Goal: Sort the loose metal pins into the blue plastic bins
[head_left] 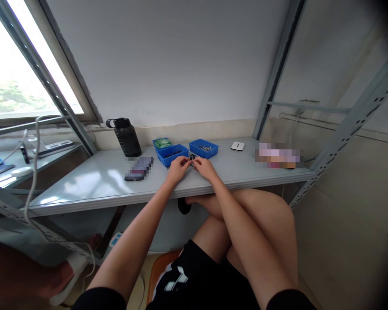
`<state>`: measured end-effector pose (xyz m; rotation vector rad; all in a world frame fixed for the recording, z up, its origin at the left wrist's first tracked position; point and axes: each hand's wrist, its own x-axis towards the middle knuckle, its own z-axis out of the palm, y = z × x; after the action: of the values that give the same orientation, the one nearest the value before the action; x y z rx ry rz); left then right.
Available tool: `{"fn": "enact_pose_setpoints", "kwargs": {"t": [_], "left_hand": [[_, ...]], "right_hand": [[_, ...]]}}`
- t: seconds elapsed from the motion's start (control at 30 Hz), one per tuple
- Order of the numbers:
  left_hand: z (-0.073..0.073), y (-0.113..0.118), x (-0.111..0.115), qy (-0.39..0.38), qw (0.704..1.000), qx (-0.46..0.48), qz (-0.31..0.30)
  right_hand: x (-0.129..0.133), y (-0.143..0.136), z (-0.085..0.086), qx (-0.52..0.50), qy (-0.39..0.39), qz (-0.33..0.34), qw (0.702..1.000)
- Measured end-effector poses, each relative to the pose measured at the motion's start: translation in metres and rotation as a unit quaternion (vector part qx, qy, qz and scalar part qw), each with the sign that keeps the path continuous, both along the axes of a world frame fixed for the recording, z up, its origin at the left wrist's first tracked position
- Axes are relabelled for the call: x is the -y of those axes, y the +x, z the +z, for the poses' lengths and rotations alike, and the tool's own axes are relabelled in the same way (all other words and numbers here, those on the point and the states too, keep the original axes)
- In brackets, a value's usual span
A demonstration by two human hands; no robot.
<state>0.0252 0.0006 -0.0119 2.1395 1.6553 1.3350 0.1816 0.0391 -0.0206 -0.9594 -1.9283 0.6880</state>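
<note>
My left hand [178, 167] and my right hand [204, 167] meet near the front of the grey table, fingertips bent and pinched close together. Whatever lies between them is too small to name. Just beyond the fingertips is a small cluster of dark and silvery pieces [193, 157]. Behind my left hand stands a blue bin [164, 162] with dark small parts inside. Another blue bin [214, 152], holding thin silvery parts, sits behind my right hand. A third blue container [154, 143] with green contents is at the back left.
A black water bottle [127, 137] stands at the back left, with a phone [139, 168] in front of it. To the right are a white square object [237, 146] and a blurred-out pinkish item [278, 156]. Metal uprights [280, 64] frame the table [93, 183]. Another person's leg [26, 271] shows lower left.
</note>
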Motion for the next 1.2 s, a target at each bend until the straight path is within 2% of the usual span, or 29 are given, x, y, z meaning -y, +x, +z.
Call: {"fn": "enact_pose_setpoints", "kwargs": {"t": [0.13,0.33,0.53,0.8,0.9,1.0,1.1,1.2], "left_hand": [[0.001,0.001,0.001,0.005,1.0,0.015,0.003],[-0.001,-0.001,0.0,-0.021,1.0,0.006,0.004],[-0.003,-0.002,-0.002,-0.046,0.999,-0.023,-0.009],[-0.002,-0.002,-0.003,-0.019,1.0,-0.004,0.015],[-0.002,-0.002,-0.003,0.005,0.999,0.0,0.051],[-0.002,-0.002,-0.002,0.007,0.997,-0.029,0.069],[-0.002,-0.001,0.001,-0.006,0.995,-0.078,0.069],[-0.002,0.001,0.004,-0.021,0.989,-0.123,0.08]], "right_hand": [[0.0,-0.001,0.0,0.008,0.001,0.027,1.0],[0.001,0.0,0.001,-0.025,0.002,0.006,1.0],[0.001,-0.001,0.003,-0.016,0.0,0.017,1.0],[0.001,-0.003,0.0,0.018,-0.005,0.04,0.999],[-0.004,-0.006,0.002,0.017,-0.002,-0.003,1.0],[-0.018,-0.002,0.014,0.006,0.008,-0.101,0.995],[-0.035,0.012,0.031,0.005,0.022,-0.216,0.976],[-0.043,0.031,0.038,0.029,0.042,-0.261,0.964]]}}
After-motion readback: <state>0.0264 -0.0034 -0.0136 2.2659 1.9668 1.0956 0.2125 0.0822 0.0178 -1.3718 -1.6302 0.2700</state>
